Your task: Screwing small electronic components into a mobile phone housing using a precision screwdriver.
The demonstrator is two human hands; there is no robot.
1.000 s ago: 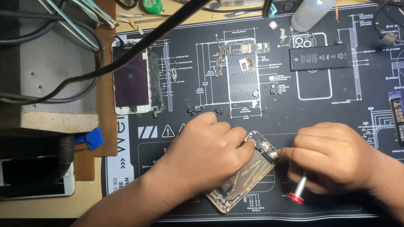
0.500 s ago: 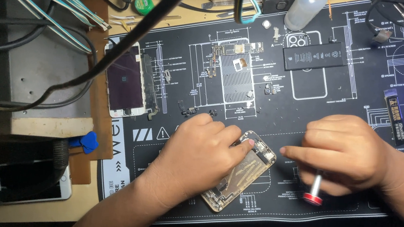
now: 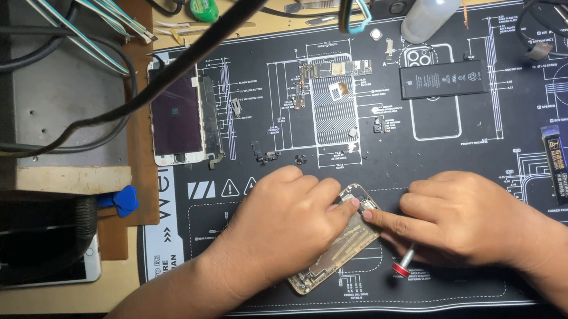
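The opened phone chassis [image 3: 336,248] lies slanted on the black repair mat [image 3: 478,164], near its front edge. The left hand [image 3: 284,225] lies over it, fingers curled down and pressing it flat. The right hand [image 3: 462,215] is closed around a small red-capped screwdriver [image 3: 404,261], forefinger stretched to the chassis's upper corner. Working well here seems to call for a steady hold-down, the driver kept in line with the screw, and light pressure so that nothing slips. Around them lie a black battery [image 3: 444,79], a logic board [image 3: 334,71], a detached screen [image 3: 181,115] and tiny loose parts [image 3: 267,155]. A thick black cable [image 3: 190,53] hangs across the view, and a white bottle [image 3: 431,13] stands at the mat's far edge.
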